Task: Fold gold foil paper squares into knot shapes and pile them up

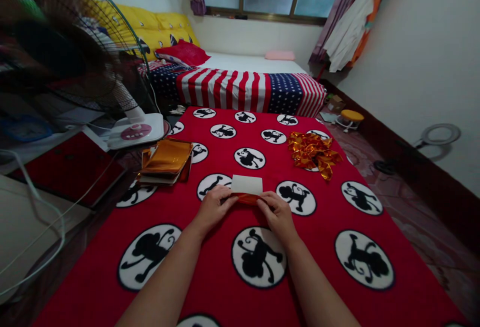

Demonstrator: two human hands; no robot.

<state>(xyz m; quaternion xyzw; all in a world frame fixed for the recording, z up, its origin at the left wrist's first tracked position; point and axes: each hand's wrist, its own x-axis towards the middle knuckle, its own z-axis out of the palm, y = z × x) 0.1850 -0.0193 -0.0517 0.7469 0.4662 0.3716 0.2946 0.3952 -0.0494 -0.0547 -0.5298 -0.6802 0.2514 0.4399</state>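
Between my two hands lies a sheet of foil paper (246,185), its pale back up and its near edge turned over into a shiny orange-gold strip. My left hand (214,209) pinches the left end of that folded strip. At the strip's right end, my right hand (276,213) grips with thumb and fingers. To the left sits an uneven stack of gold foil sheets (165,159). A heap of folded gold foil pieces (312,151) rests farther off on the right. All of these are on a red cloth (210,287) with monkey prints.
A spinning fan (131,122) stands at the left edge, with a white cable (56,217) nearby. Beyond the red cloth is a bed with a striped, starred cover (240,89). A small orange-topped stool (351,116) is on the floor at right.
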